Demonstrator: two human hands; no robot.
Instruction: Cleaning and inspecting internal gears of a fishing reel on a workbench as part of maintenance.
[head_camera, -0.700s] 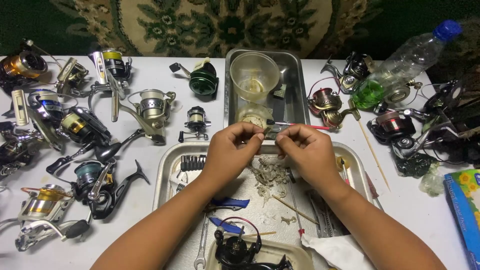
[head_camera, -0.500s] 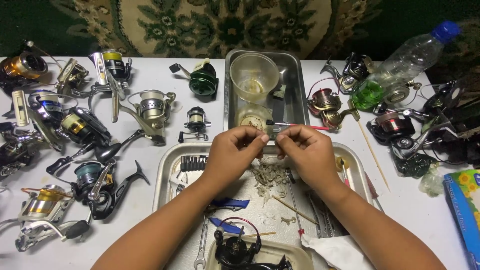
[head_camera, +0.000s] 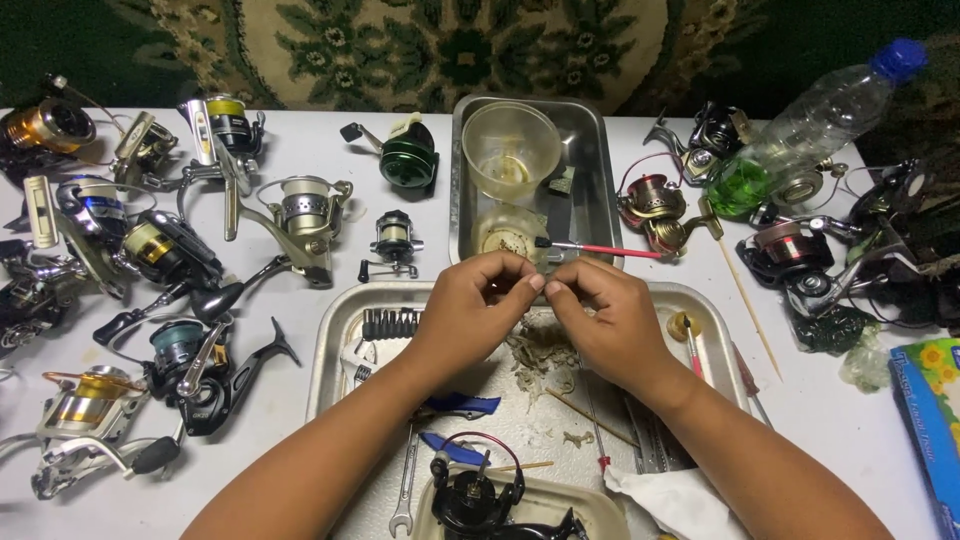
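I see both hands meet fingertip to fingertip above the metal tray (head_camera: 340, 330) — left hand (head_camera: 470, 305) and right hand (head_camera: 610, 315), each grip pinched together on something too small to tell

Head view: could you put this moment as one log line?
left hand and right hand: fingertips pinched together on something too small to tell | over metal tray | fishing reels around

Fishing reels (head_camera: 170, 250) crowding left (also right), bare table (head_camera: 850, 430) lower right

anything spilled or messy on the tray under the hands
Yes: a clump of greyish debris lies scattered loose on the metal tray beneath the left hand and right hand; a crumpled tissue overhangs its edge.
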